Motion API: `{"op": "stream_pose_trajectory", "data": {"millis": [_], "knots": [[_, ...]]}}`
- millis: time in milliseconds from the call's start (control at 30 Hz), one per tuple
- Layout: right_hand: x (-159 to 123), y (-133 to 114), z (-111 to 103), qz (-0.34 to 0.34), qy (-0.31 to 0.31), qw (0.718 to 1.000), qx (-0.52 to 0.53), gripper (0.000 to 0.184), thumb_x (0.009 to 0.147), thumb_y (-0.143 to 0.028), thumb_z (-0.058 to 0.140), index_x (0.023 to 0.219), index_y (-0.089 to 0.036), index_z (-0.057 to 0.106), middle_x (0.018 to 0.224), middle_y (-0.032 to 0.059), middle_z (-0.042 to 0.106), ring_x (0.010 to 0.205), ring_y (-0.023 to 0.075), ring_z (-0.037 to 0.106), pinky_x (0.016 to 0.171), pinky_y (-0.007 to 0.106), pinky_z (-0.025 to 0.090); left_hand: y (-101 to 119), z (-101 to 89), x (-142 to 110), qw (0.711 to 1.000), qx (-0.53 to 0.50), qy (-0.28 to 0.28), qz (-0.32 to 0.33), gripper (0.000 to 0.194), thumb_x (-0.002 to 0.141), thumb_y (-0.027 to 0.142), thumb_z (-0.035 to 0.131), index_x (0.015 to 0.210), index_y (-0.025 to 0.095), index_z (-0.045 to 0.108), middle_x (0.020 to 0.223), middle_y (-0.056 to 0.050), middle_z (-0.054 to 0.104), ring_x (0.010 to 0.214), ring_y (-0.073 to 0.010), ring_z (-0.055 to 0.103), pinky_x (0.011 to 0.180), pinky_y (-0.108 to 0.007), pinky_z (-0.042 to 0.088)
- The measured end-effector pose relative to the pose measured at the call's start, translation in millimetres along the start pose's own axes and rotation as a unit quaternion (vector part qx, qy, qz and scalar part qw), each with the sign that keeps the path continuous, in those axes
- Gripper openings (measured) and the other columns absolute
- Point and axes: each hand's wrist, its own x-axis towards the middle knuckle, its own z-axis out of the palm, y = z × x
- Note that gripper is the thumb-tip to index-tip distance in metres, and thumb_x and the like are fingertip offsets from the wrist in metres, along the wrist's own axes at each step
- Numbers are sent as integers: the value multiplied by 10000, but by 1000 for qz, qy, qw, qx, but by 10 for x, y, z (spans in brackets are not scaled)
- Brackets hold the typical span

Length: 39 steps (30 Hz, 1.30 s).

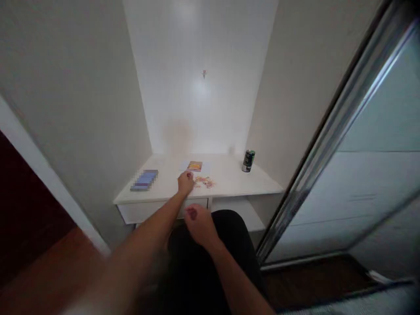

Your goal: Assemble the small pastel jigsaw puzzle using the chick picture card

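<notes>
My left hand (185, 181) reaches out over the white desk (229, 181), fingers curled, right beside a small scatter of colourful pieces (205, 182). Whether it pinches one of them is too blurred to tell. Just behind the scatter lies a small orange picture card or box (194, 166). My right hand (198, 223) hovers lower and nearer to me, in front of the desk's front edge and its shallow drawer (154, 211), fingers curled inward. What it holds, if anything, does not show.
A dark drink can (248, 160) stands at the desk's back right. A flat blue-grey object (145, 180) lies at the left end. The desk sits in a white-walled alcove. A mirrored sliding door (344, 144) rises on the right. Something black (210, 262) lies below my hands.
</notes>
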Motion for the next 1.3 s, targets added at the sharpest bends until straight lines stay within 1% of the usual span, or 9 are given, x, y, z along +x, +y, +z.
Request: {"op": "stream_pose_trajectory", "data": {"millis": [133, 233, 333, 467, 600, 800, 900, 1100, 1300], "knots": [[1037, 264, -269, 17, 33, 999, -22, 248, 874, -225, 605, 1093, -124, 667, 1117, 111, 692, 1063, 211, 624, 980, 361, 455, -146, 5, 76, 999, -35, 5, -10, 134, 913, 199, 599, 991, 91, 612, 911, -57, 599, 848, -160, 583, 858, -373, 504], [1631, 419, -280, 37, -2, 999, -22, 290, 889, -325, 654, 1108, -134, 638, 1108, 90, 671, 1043, 226, 629, 960, 461, 478, -205, -7, 121, 996, -83, 5, -32, 149, 915, 198, 602, 1011, 84, 605, 918, -59, 603, 801, -145, 586, 791, -335, 523], [1999, 567, -189, 50, -69, 996, 4, 233, 909, -330, 645, 1043, -140, 649, 1017, 58, 675, 914, 185, 652, 856, 410, 538, -220, -21, 161, 989, -142, -12, -48, 144, 911, 186, 605, 1008, 79, 602, 957, -71, 603, 859, -151, 594, 779, -316, 536], [2240, 750, -136, 74, -139, 985, 70, 189, 914, -287, 636, 1014, -127, 644, 841, 18, 670, 700, 130, 636, 681, 310, 554, -186, -26, 269, 969, -215, -89, -77, 143, 911, 162, 595, 1020, 73, 578, 1018, -85, 581, 863, -148, 604, 744, -297, 559], [2417, 910, -240, 93, -188, 966, 154, 171, 861, -155, 612, 1031, -147, 630, 786, 14, 694, 646, 111, 643, 659, 257, 545, -107, -37, 511, 946, -242, -194, -91, 154, 912, 152, 581, 1042, 74, 550, 1028, -81, 557, 849, -137, 613, 770, -304, 572], [2830, 1148, -462, 102, -294, 935, 168, 131, 711, -156, 660, 838, -167, 631, 673, -14, 652, 576, 99, 606, 596, 231, 507, -58, -57, 1055, 877, -161, -451, -44, 179, 855, 227, 613, 937, 86, 538, 873, -56, 570, 653, -133, 604, 588, -264, 537], [3072, 1212, -505, 87, -388, 908, 131, 112, 657, -148, 692, 765, -148, 663, 630, -17, 634, 547, 93, 568, 544, 220, 451, -107, -42, 1250, 845, -98, -525, 6, 167, 784, 237, 592, 878, 111, 534, 749, -26, 542, 576, -141, 569, 509, -252, 483], [3367, 1284, -455, 53, -511, 852, 104, 151, 677, -139, 709, 827, -156, 709, 694, -29, 649, 585, 79, 534, 553, 216, 389, -232, -34, 1249, 861, 64, -488, 127, 117, 716, 199, 626, 802, 121, 611, 737, -27, 594, 647, -129, 525, 563, -241, 380], [3330, 1361, -432, 30, -473, 871, 131, 127, 760, -234, 734, 851, -157, 690, 663, -29, 644, 596, 89, 560, 589, 236, 428, -175, -39, 1093, 873, 110, -443, 171, 239, 809, 342, 641, 730, 118, 608, 671, -18, 568, 575, -97, 459, 544, -245, 296]]}}
